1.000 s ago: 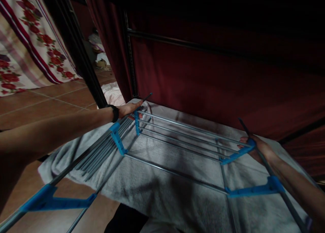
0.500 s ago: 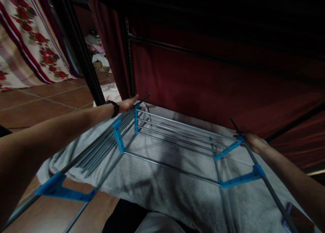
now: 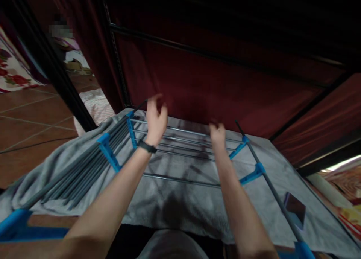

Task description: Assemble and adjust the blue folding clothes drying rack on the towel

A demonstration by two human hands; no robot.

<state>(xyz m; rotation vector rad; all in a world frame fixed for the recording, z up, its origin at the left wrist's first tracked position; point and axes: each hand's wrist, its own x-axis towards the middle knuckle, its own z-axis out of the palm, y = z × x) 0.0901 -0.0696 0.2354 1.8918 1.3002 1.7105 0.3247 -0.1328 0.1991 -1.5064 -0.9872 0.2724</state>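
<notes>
The blue-bracketed tubular rack (image 3: 182, 180) rests on the blanket-covered bed (image 3: 203, 212), its far end near the bed's far edge. The left hand (image 3: 156, 119) is over the rack's far left, fingers spread apart. The right hand (image 3: 218, 134) is over the far rods, blurred; whether its fingers grip cannot be determined. 1 smartphone (image 3: 295, 209) lies near the bed's right edge.

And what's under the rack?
A grey blanket shows beneath the rack, with a bunch of rods along its left side. The left forearm and right forearm cover parts, and anything below the blanket is hidden.
</notes>
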